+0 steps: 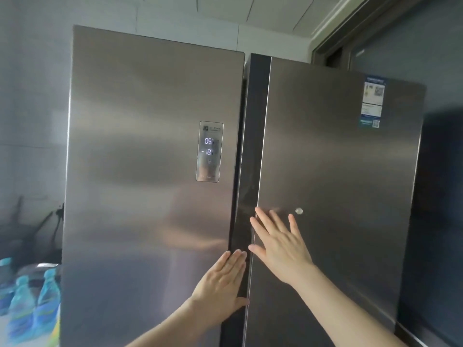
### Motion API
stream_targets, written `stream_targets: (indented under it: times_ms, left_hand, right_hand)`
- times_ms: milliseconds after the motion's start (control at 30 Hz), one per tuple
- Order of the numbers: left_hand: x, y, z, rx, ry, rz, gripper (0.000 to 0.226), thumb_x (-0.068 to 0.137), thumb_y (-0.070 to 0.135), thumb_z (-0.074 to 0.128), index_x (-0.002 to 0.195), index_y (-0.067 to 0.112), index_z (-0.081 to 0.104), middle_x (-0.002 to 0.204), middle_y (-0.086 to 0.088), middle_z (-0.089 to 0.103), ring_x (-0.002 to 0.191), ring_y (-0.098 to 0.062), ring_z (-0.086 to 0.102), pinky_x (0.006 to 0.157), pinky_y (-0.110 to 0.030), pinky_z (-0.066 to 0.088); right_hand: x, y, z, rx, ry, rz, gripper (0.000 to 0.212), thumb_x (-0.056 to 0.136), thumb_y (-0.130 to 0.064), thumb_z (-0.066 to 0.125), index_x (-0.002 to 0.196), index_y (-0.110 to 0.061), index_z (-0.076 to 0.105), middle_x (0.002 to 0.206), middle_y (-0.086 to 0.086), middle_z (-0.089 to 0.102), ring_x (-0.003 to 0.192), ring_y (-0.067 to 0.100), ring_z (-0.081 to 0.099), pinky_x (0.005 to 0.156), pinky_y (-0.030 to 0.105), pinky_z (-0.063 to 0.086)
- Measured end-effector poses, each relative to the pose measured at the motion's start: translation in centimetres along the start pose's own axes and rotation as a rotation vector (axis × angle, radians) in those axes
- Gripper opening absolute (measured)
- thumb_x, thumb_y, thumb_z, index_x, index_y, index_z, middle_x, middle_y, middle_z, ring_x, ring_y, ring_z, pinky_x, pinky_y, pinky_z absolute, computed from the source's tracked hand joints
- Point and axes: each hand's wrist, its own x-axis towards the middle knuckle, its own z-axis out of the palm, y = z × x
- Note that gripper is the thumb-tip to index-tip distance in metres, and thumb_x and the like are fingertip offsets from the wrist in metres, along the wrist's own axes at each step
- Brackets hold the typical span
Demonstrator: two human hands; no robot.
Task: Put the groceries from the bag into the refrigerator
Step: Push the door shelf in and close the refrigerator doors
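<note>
Pressing flat on the refrigerator (150,171), fingers straight, gripping nothing: left hand (223,284) at 6 o'clock on the left door's inner edge; right hand (280,249) toward 5 o'clock on the slightly ajar right door (338,196). Glowing at 9 o'clock of centre, display panel (209,151); blurred at 8 o'clock, blue bottles (27,294); no bag or groceries in view.

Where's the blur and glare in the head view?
Head view: blue-capped plastic bottles at lower left smear with blur; broad soft glare bands cross the brushed-steel refrigerator doors; lit temperature display panel stays readable; both hands, left and right, fairly sharp.
</note>
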Motion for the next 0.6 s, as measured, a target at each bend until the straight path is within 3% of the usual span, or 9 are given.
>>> stream_targets:
  times_ms: [100, 167, 233, 333, 467, 600]
  left_hand:
    - [0.7, -1.5, 1.5, 0.210, 0.156, 0.028, 0.082, 0.093, 0.060, 0.013, 0.148, 0.000, 0.013, 0.157, -0.014, 0.001, 0.146, -0.028, -0.006, 0.114, -0.045, -0.016]
    - [0.8, -2.3, 2.0, 0.216, 0.177, 0.072, 0.081, 0.095, 0.060, 0.015, 0.149, 0.001, -0.001, 0.156, -0.012, -0.011, 0.143, -0.026, -0.020, 0.112, -0.044, -0.023]
    - [0.9, -3.3, 2.6, 0.236, 0.192, 0.085, 0.081, 0.095, 0.061, 0.020, 0.148, 0.002, 0.007, 0.156, -0.012, -0.001, 0.144, -0.024, -0.016, 0.115, -0.046, -0.018]
    - [1.3, -4.6, 3.6, 0.191, 0.097, 0.111, 0.079, 0.091, 0.063, 0.025, 0.146, 0.006, 0.026, 0.156, -0.010, 0.017, 0.147, -0.024, 0.001, 0.116, -0.042, 0.001]
    - [1.9, -4.9, 4.4, 0.220, 0.095, 0.174, 0.078, 0.092, 0.062, 0.021, 0.148, 0.008, 0.023, 0.159, -0.010, 0.008, 0.147, -0.024, -0.004, 0.116, -0.042, 0.003]
    - [1.8, -4.9, 4.0, 0.225, 0.045, 0.124, 0.079, 0.092, 0.063, 0.025, 0.149, 0.009, 0.017, 0.159, -0.009, 0.004, 0.147, -0.024, -0.008, 0.117, -0.043, -0.004]
  right_hand:
    - [0.4, 0.0, 1.9, -0.005, -0.022, -0.001, 0.074, 0.088, -0.065, 0.012, 0.149, -0.028, 0.029, 0.162, -0.001, 0.006, 0.146, 0.029, 0.018, 0.113, 0.057, 0.017]
    - [0.8, -0.5, 3.2, -0.013, -0.018, 0.015, 0.074, 0.087, -0.067, 0.011, 0.148, -0.029, 0.031, 0.162, 0.003, -0.002, 0.147, 0.033, 0.010, 0.112, 0.058, 0.015]
    - [1.1, -1.0, 4.0, -0.025, 0.003, 0.042, 0.074, 0.087, -0.068, 0.013, 0.146, -0.028, 0.034, 0.162, 0.007, -0.004, 0.146, 0.037, 0.007, 0.112, 0.060, 0.017]
    - [1.1, -1.5, 5.1, -0.043, 0.026, 0.054, 0.075, 0.087, -0.069, 0.017, 0.148, -0.027, 0.033, 0.161, 0.012, -0.007, 0.146, 0.042, 0.005, 0.112, 0.060, 0.022]
    - [1.3, -1.6, 5.6, -0.071, 0.052, 0.055, 0.074, 0.088, -0.070, 0.035, 0.148, -0.026, 0.034, 0.161, 0.014, -0.008, 0.145, 0.044, 0.003, 0.112, 0.059, 0.025]
    - [1.3, -1.8, 5.5, -0.087, 0.010, 0.077, 0.078, 0.085, -0.070, 0.044, 0.148, -0.025, 0.035, 0.161, 0.015, -0.008, 0.145, 0.044, 0.004, 0.112, 0.059, 0.024]
